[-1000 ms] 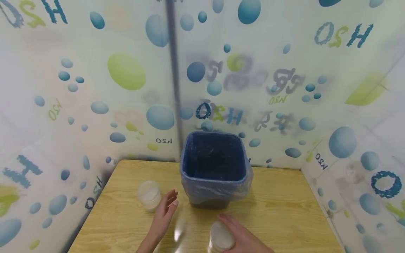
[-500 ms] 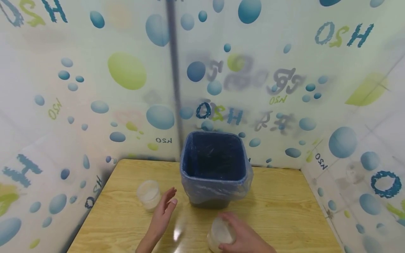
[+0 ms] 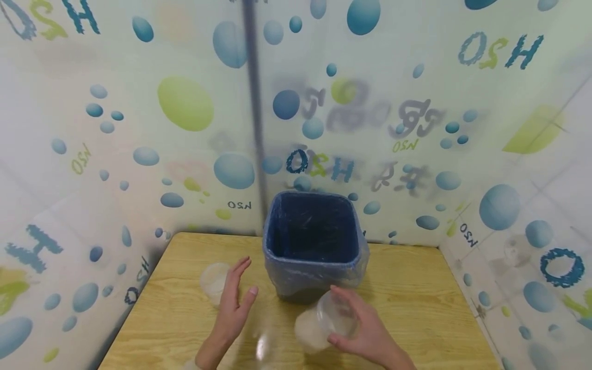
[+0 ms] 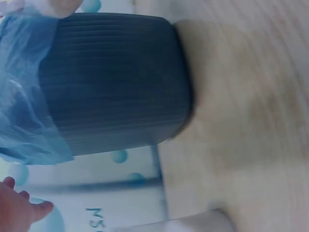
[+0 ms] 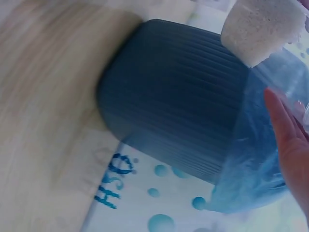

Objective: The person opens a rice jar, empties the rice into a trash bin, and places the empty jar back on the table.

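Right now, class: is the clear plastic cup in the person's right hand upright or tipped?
Tipped. The clear plastic cup leans with its mouth toward the blue-lined square bin, gripped by the right hand above the wooden table.

The left hand (image 3: 233, 303) stands on its edge at the near left, palm facing right, fingers (image 3: 239, 272) straight and close together, pointing far, thumb (image 3: 250, 297) spread toward the right. It holds nothing. Its forearm runs back to the near edge. The right hand (image 3: 363, 329) sits at the near right, lifted, fingers (image 3: 344, 298) curled leftward in a grip, thumb low, its wrist angling off to the near right.
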A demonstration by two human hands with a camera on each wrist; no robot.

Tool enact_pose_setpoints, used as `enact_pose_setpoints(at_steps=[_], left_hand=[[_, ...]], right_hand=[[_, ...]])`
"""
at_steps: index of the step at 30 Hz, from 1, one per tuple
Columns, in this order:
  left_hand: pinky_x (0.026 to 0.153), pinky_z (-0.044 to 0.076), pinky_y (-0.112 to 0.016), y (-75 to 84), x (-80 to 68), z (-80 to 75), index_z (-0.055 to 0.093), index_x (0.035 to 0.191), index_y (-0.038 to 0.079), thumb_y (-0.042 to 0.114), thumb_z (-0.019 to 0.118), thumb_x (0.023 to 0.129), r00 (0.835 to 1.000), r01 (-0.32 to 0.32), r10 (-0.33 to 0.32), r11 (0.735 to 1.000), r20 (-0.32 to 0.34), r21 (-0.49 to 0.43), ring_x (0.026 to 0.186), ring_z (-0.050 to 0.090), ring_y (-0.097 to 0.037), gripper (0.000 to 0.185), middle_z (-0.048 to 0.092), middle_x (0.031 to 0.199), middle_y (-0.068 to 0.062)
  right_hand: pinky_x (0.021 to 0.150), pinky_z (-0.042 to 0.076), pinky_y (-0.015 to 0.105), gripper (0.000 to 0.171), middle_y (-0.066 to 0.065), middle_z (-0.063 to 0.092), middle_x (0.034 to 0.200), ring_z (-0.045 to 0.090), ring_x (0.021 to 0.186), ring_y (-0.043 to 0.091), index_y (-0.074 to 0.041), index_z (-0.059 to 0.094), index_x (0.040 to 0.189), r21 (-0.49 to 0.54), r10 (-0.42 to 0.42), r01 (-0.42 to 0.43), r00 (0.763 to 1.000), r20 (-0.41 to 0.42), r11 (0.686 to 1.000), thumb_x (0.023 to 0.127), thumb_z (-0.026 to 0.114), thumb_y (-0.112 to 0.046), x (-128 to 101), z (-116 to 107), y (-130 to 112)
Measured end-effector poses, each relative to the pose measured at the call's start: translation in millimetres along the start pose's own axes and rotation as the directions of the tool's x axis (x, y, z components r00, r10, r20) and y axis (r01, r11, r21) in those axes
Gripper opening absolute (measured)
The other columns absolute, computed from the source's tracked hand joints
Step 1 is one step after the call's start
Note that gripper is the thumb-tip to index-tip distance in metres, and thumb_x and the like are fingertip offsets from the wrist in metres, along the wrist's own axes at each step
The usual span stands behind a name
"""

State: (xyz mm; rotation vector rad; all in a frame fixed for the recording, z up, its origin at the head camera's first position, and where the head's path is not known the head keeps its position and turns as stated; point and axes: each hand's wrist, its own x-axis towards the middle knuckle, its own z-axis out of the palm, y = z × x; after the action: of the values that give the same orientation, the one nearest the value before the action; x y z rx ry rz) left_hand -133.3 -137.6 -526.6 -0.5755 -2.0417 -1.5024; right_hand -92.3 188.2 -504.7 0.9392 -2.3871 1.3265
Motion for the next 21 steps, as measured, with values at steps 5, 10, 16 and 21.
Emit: enact_pose_setpoints(at_steps=[5,10,16,21], left_hand=[[0.12,0.023,-0.023,16.0,8.3,-1.9,0.046,0.152,0.002,-0.001,0.064,0.087,0.997,-0.07,0.069,0.997,0.028,0.022,0.149,0.035,-0.026,0.068,0.043,0.156,-0.016],[0.121,0.023,-0.028,38.3,20.2,0.8,0.046,0.149,-0.005,0.013,0.064,0.092,0.983,-0.174,0.174,0.985,0.059,0.004,0.148,0.037,-0.033,0.062,0.046,0.153,-0.02],[0.123,0.022,-0.031,64.1,33.2,8.8,0.045,0.147,-0.01,0.036,0.06,0.101,0.949,-0.287,0.293,0.956,0.113,-0.065,0.148,0.035,-0.039,0.066,0.045,0.152,-0.025],[0.121,0.024,-0.028,75.5,39.3,14.1,0.042,0.151,-0.006,0.047,0.058,0.103,0.919,-0.337,0.341,0.94,0.198,-0.053,0.147,0.037,-0.035,0.073,0.041,0.155,-0.026]], right_hand=[[0.098,0.052,0.031,0.088,0.011,0.061,0.141,0.059,0.125,0.015,-0.01,0.051,0.15,0.03,0.023,-0.021,0.998,-0.065,0.999,0.074,0.092,-0.025,9.0,-8.3,-13.4],[0.091,0.056,0.032,0.087,0.012,0.059,0.143,0.057,0.124,0.014,-0.01,0.049,0.151,0.154,0.078,-0.062,0.992,-0.103,0.986,0.073,0.088,-0.012,18.5,-11.9,-25.7],[0.089,0.056,0.035,0.081,0.014,0.055,0.147,0.056,0.124,0.015,-0.009,0.049,0.151,0.247,0.176,-0.137,0.974,-0.144,0.959,0.077,0.081,-0.007,28.1,-13.0,-37.3],[0.091,0.054,0.035,0.077,0.012,0.056,0.148,0.055,0.123,0.015,-0.016,0.051,0.151,0.252,0.285,-0.233,0.939,-0.194,0.939,0.08,0.08,-0.009,37.8,-13.8,-46.7]])
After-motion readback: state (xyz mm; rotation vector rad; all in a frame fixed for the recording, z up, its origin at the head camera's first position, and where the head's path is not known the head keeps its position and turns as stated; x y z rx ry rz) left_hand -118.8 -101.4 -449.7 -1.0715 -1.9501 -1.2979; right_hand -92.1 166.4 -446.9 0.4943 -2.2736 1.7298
